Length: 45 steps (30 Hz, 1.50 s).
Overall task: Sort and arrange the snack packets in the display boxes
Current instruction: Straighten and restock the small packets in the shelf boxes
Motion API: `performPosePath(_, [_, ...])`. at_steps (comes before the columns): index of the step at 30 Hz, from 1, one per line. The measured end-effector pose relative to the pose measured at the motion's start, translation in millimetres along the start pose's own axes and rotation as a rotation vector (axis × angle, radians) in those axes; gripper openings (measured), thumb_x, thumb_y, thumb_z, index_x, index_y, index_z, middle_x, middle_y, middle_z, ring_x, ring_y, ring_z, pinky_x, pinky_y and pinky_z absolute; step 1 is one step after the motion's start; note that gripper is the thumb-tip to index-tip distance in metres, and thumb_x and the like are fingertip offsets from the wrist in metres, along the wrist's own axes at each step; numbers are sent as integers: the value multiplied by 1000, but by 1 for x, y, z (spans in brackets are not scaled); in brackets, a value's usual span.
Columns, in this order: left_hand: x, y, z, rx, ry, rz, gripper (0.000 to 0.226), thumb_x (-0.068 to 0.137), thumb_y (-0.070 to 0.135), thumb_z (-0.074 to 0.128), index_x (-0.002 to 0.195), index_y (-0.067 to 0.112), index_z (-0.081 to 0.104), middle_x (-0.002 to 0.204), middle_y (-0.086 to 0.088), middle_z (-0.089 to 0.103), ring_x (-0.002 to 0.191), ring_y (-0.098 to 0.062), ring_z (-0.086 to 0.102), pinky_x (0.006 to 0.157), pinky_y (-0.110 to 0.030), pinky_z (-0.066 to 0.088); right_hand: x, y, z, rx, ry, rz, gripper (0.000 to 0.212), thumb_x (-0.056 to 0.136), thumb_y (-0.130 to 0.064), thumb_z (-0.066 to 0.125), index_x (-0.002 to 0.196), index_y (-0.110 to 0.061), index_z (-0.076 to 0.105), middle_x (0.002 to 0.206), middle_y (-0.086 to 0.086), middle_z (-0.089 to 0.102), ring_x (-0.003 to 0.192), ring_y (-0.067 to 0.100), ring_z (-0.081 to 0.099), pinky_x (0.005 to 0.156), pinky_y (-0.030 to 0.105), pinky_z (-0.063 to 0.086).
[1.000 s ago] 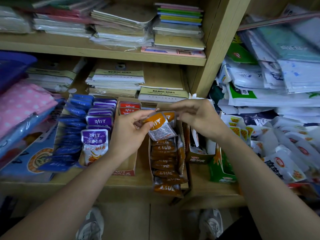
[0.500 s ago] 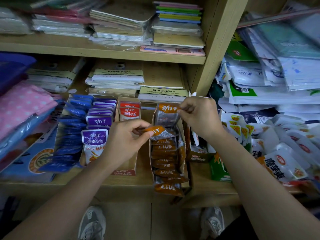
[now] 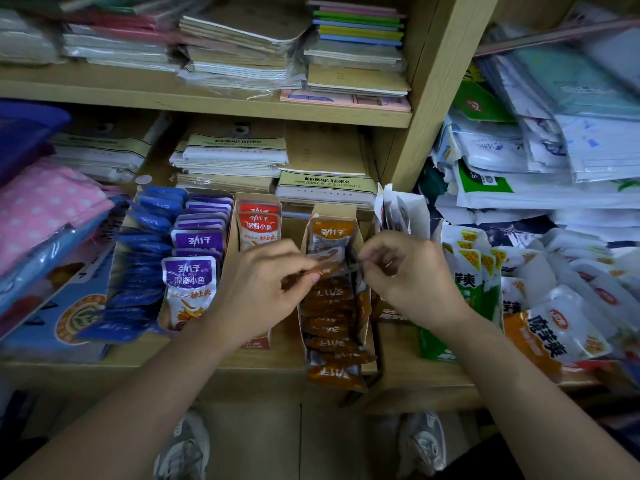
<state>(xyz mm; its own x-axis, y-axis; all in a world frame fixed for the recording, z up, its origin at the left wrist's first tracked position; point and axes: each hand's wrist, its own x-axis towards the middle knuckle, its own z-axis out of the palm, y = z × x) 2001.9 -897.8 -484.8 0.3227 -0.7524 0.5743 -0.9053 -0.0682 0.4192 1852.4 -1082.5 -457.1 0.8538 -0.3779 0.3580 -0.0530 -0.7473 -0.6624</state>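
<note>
Left hand (image 3: 257, 289): fingers pinch orange packet (image 3: 327, 268) by its left end.
Right hand (image 3: 414, 277): fingers pinch its right end.
Box (image 3: 334, 210): just below, on shelf (image 3: 285, 353).

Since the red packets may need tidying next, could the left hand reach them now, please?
Probably yes: the left hand, pinching an orange packet, sits just in front of the red packets with nothing between.

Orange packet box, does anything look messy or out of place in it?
Yes. The front orange packets spill past the display box front and overhang the shelf edge, logos upside down, unlike the upright back packet.
</note>
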Motion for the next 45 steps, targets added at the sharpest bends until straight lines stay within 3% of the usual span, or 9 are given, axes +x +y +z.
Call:
performPosePath(3, [7,13,-4,-96,139,-201,8,86,20,76,92,15,76,82,7,70,70,-5,66,57,-26,56,-4,-8,2,61,86,35,16,82,-4,75,93,-15,72,83,-7,70,76,8,66,62,18,53])
performPosePath(9, [35,32,-11,-896,292,-915,6,88,12,76,88,8,71,84,-8,75,72,-16,73,52,-21,54,-3,-17,28,-116,44,-119,72,74,-44,83,135,-14,59,128,-1,58,119,14,56,100,29,49])
performPosePath(13, [40,36,-14,-1197,234,-1075,28,89,18,73,109,1,66,92,-11,78,78,-22,76,58,-21,57,6,-13,42,-297,134,-192,62,79,-44,78,129,-10,63,122,5,63,114,25,59,90,43,55])
performPosePath(19, [37,25,-20,-1188,151,-996,40,99,40,51,114,7,66,105,-14,76,95,-25,71,83,-33,55,13,-7,33,-140,271,-160,16,95,-23,66,93,-10,75,84,-4,66,72,6,59,63,21,49])
performPosePath(23, [37,4,-8,-487,162,-668,14,98,22,62,107,24,72,99,11,74,97,-6,66,85,-26,53,19,-1,15,93,369,116,10,94,-22,70,95,-15,77,84,-8,75,77,5,72,64,38,60])
performPosePath(29, [38,-16,25,212,-95,-131,47,96,31,60,143,26,56,139,12,59,117,-17,46,90,-35,43,22,4,1,236,464,190,4,93,-19,72,97,-21,74,90,-8,76,84,6,73,74,35,62])
performPosePath(35, [41,-19,32,311,-88,-64,47,91,34,70,136,23,62,114,3,62,106,-21,47,79,-32,37,24,1,-1,252,447,186,7,93,-16,72,100,-14,74,87,-10,73,73,-8,67,63,11,51])
performPosePath(39, [44,-16,29,252,-73,-65,19,88,40,70,98,26,78,88,9,64,86,-13,50,68,-32,39,26,1,-3,255,495,169,8,93,-14,72,95,-7,72,82,-6,71,68,-10,63,59,6,45])
performPosePath(45, [47,-3,7,31,166,-205,9,91,24,73,100,21,74,72,14,59,64,2,55,58,-30,54,29,4,-1,331,493,208,4,91,-19,74,94,-19,72,92,-5,77,85,10,74,65,34,62])
